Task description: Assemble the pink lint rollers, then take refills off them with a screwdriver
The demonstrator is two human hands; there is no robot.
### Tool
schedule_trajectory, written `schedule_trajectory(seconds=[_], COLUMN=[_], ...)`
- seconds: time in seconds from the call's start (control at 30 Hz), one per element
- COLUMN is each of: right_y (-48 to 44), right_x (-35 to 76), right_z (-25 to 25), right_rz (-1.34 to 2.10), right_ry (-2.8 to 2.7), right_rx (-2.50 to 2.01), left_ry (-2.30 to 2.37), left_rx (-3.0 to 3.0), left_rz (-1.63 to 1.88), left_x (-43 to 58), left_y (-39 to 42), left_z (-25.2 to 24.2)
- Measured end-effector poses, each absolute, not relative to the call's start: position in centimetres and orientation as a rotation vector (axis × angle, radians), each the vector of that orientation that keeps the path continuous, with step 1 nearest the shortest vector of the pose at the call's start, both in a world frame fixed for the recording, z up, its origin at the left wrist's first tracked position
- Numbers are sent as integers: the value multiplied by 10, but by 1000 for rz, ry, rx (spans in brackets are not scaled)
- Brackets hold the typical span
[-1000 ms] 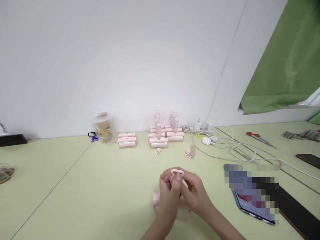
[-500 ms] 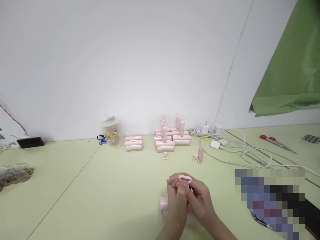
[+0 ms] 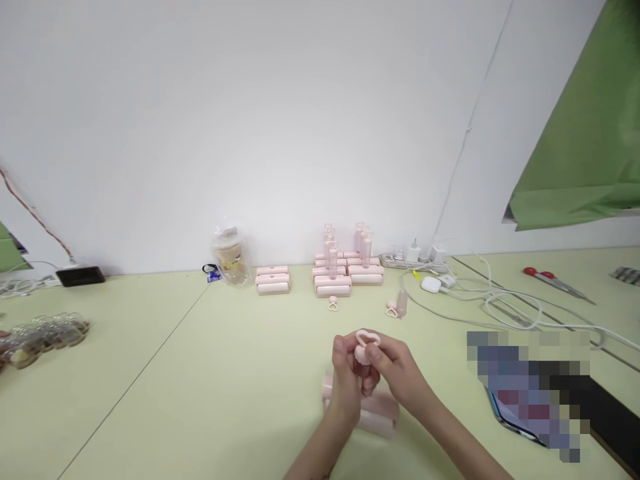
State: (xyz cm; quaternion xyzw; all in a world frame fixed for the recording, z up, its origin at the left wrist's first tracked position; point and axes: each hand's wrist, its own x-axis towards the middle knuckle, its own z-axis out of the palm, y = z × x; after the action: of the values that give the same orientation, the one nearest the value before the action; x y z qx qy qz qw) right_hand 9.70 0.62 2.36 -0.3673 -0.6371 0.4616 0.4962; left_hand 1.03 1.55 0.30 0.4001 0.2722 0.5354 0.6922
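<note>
Between my hands is a small pale pink piece with a heart-shaped loop on top. My right hand pinches it near the base of the loop, thumb against it. My left hand is closed around its lower side; what lies inside those fingers is hidden. Just below the hands, a pink case with a white roll, like a lint roller, lies on the table, partly covered by the left hand. Farther back lie a loose heart-loop piece, a second one and a clear pink tube.
Several pink roller cases stand by the wall, some with upright tubes on top; more cases sit left, beside a bagged cup. Cables, scissors and a phone lie right. Clear domed containers are at far left.
My hands have parted slightly and turned, showing more of the heart-loop piece and of the case below. The view has shifted a little; fingertips now show at the far left edge.
</note>
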Motion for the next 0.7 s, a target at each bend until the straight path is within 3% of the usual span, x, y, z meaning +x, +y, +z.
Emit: schedule_trajectory(seconds=[0.23,0.47,0.7], right_y=[14,14,14], right_x=[96,98,93], right_z=[46,46,49], right_rz=[1148,1386,1024], right_ry=[-1711,-1816,-1977], right_rx=[-997,-962,-829], left_ry=[695,877,975], left_rx=[959,834,758], left_rz=[1238,1235,1248], left_x=[10,12,14], left_y=[14,10,6], left_z=[2,-5,-4])
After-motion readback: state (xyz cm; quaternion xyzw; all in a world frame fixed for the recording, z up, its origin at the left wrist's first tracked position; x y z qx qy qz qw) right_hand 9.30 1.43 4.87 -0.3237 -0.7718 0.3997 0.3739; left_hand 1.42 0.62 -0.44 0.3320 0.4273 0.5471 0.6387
